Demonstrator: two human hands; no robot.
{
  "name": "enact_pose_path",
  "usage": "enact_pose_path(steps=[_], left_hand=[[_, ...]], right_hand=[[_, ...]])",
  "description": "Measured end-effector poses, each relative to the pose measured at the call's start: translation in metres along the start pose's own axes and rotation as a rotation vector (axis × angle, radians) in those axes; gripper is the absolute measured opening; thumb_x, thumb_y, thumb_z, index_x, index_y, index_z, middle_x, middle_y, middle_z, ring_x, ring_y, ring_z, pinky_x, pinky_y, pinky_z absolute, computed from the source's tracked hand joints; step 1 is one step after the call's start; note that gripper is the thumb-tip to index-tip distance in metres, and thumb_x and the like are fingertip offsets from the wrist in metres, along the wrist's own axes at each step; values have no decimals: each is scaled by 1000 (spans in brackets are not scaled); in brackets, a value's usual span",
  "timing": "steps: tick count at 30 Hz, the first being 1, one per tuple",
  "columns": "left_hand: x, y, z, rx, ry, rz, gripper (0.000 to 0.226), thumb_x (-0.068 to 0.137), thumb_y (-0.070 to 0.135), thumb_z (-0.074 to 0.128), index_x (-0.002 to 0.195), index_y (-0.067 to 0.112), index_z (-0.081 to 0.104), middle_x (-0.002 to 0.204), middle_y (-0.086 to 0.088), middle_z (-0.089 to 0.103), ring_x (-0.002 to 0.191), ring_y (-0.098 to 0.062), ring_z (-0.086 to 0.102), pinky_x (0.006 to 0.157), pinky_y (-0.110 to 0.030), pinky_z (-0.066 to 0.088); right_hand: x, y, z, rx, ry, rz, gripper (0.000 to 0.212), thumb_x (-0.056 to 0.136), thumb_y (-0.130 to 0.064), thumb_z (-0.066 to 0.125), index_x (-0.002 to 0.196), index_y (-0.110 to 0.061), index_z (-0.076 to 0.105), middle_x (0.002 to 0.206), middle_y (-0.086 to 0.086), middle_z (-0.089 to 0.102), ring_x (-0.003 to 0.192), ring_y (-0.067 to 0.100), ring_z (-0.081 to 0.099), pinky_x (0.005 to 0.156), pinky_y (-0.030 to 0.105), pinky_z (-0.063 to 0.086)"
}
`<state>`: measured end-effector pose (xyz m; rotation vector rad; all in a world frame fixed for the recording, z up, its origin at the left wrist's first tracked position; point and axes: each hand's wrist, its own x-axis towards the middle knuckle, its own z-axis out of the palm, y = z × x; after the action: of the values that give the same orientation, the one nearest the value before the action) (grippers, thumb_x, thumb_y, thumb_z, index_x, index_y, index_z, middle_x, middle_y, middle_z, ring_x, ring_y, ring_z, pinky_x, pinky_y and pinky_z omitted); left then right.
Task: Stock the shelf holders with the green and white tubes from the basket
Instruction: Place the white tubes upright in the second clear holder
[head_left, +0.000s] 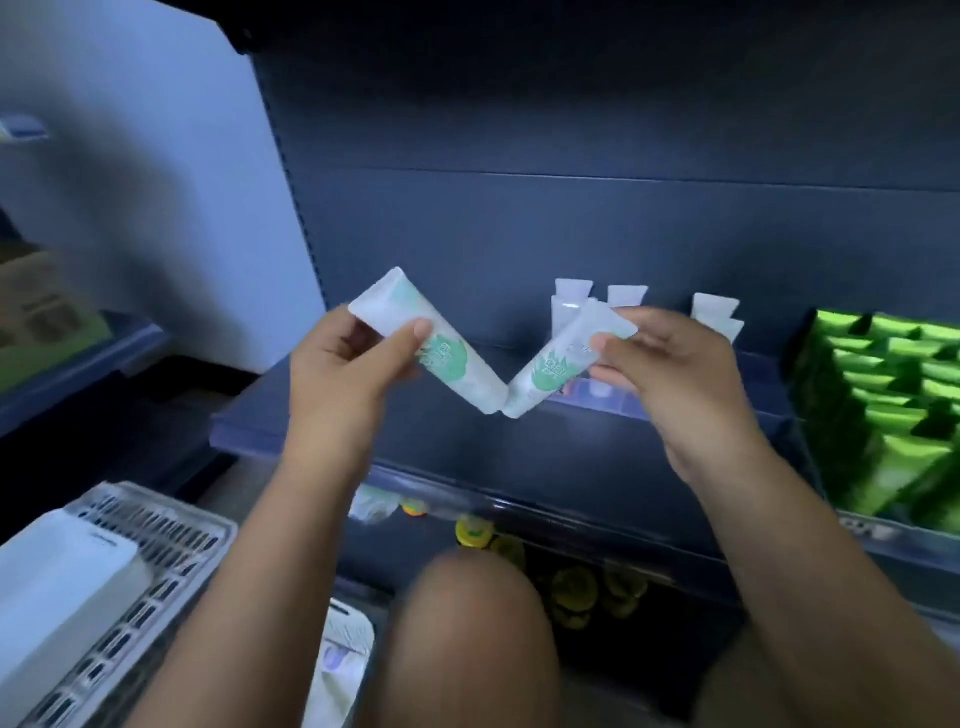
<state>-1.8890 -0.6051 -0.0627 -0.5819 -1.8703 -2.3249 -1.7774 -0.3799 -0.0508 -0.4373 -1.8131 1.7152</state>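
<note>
1. Dark blue back panel fills most of the view; white side panel stands at its L edge.
2. Dark blue shelf board runs across the middle, below both hands.
3. Pale slotted basket sits at lower L, well apart from the shelf, w/ a white box in it. No tubes can be made out inside.
4. Bright green packs are stacked in rows at the R end of the shelf.
5. Bare knee is at bottom centre, btwn the two forearms.
6. Left hand is curled round the upper, flat end of the left tube, thumb on the front face and fingers behind.
7. Right hand pinches the upper end of the right tube btwn thumb and fingers.
8. Both tubes are white w/ a green print. Each slants down toward the centre, and their lower ends touch, making a V above the shelf.
9. Standing tubes are upright at the back of the shelf, just behind the right tube and hand, flat ends up. About 3 show.
10. Clear holder strip is under them, too blurred to tell the compartments.
11. Yellow-lidded items lie on the dim level below.
</note>
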Motion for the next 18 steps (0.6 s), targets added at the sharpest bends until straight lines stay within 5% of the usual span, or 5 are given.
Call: enact_pose_path(steps=[8, 14, 18], left_hand=[[24, -29, 126, -109, -141, -21, 9, 94, 14, 72, 98, 6, 70, 90, -10, 62, 83, -23, 62, 75, -43, 55], [54, -57, 177, -24, -189, -22, 8, 87, 14, 78, 84, 16, 71, 77, 2, 63, 80, -20, 64, 87, -54, 58], [71, -70, 204, -13, -253, 40, 20, 86, 5, 77, 102, 15, 69, 80, 6, 64, 80, -13, 65, 79, -40, 59]], right_hand=[[20, 32, -63, -62, 387, -93, 11, 90, -14, 72, 98, -22, 75, 91, -3, 78, 85, 17, 75, 89, 45, 61], [51, 28, -78, -302, 361, -223, 10, 90, -15, 71, 99, -19, 74, 87, -9, 74, 79, 7, 70, 73, 21, 54], [74, 23, -88, -404, 366, -274, 15, 90, -17, 70, 101, -26, 72, 85, -16, 70, 77, 0, 66, 69, 11, 49]])
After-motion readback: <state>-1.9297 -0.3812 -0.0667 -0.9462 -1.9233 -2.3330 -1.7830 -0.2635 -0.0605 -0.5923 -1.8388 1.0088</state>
